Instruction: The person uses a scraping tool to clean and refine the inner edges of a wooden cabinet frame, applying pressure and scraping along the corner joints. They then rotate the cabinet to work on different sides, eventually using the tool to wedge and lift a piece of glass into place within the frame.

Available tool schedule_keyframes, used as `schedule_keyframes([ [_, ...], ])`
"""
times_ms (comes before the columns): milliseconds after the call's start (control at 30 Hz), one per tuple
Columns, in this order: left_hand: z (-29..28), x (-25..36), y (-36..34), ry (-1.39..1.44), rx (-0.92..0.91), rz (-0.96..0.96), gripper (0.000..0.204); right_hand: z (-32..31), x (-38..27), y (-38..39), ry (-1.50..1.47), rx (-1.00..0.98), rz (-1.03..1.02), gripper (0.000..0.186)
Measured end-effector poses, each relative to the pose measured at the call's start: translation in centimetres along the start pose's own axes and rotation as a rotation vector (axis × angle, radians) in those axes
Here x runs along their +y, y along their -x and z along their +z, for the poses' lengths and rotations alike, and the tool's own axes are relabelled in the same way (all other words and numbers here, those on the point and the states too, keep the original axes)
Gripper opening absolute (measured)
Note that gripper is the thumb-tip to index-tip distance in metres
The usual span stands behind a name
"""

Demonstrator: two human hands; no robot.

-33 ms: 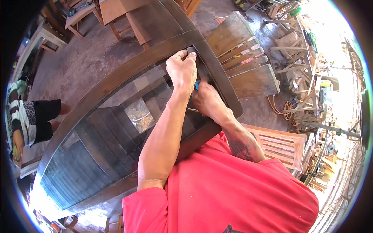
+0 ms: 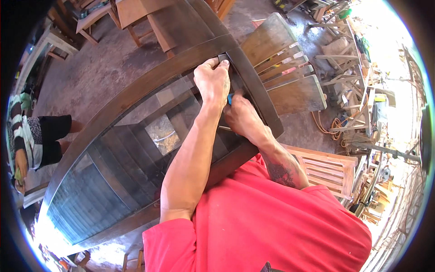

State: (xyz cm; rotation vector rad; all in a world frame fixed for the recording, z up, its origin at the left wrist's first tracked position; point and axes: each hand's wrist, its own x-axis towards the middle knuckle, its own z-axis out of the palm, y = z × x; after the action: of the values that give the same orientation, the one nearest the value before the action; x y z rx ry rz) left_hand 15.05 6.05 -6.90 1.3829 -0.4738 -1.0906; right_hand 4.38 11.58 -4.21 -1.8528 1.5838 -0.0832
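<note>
Head view: dark frame worked by hand at its far right corner

The frame [image 2: 256, 86] lies before the person, reaching well to the left. Finish: dark brown wood with a slight sheen. The inset panel [image 2: 86, 195] is glossy and glass-like, with strong glare at its left end. Left hand [image 2: 212, 81]: thumb and fingers pinch a small dark piece [image 2: 223, 58] at the inner corner. Right hand [image 2: 243, 115]: curled about a blue item [image 2: 229, 99], mostly hidden, kind unclear.

Blue object [image 2: 230, 99] partly hidden, unidentifiable
</note>
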Motion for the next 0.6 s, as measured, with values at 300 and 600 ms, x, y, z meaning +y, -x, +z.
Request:
schedule_keyframes([
  [300, 0.6, 1.3, 0.6, 0.161, 0.049, -0.045, 0.015, 0.2, -0.3, -0.3, -0.039, 0.022, 0.081, 0.035],
  [600, 0.4, 1.8, 0.5, 0.167, 0.044, -0.031, 0.013, 0.1, -0.2, -0.6, -0.069, 0.059, 0.031, 0.034],
])
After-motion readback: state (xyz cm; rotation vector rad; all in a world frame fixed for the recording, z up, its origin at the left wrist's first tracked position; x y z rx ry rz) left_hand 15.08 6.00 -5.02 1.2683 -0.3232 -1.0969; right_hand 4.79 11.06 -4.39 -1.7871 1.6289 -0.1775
